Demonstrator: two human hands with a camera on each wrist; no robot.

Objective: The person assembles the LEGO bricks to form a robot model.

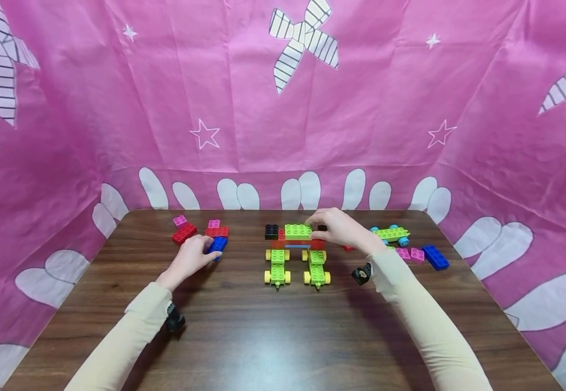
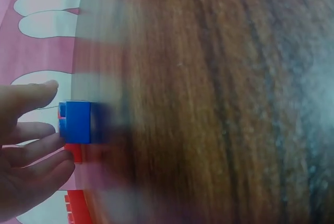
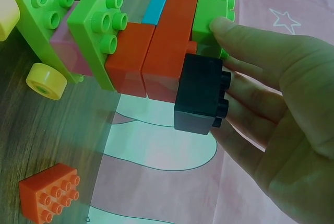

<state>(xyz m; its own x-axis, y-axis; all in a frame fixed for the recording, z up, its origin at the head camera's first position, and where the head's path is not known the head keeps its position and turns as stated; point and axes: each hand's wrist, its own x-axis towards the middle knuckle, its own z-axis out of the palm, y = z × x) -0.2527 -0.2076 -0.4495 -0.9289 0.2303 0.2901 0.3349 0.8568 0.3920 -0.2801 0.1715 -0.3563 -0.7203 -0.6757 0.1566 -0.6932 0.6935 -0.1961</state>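
Note:
A built model stands mid-table: green wheeled bases [image 1: 277, 273] with yellow wheels carry red bricks [image 3: 169, 36], topped by green bricks [image 1: 296, 232] and a black brick [image 1: 271, 232] at each end. My right hand [image 1: 339, 229] is at the model's top right. Its thumb lies against the near side of a green brick [image 3: 211, 18], fingers behind it, beside the right black brick [image 3: 198, 93]. On the left, my left hand [image 1: 188, 260] reaches over a blue brick [image 1: 218, 245], thumb apart from the loosely bent fingers, whose tips are right at its studs in the left wrist view.
Around the left hand lie red bricks [image 1: 183, 234] and small pink bricks [image 1: 179, 220]. Past the right hand are a green base with blue wheels [image 1: 391, 234], pink bricks [image 1: 417, 254], another blue brick [image 1: 435, 257] and a loose red brick [image 3: 49, 192]. Pink cloth [image 1: 244, 136] surrounds the table.

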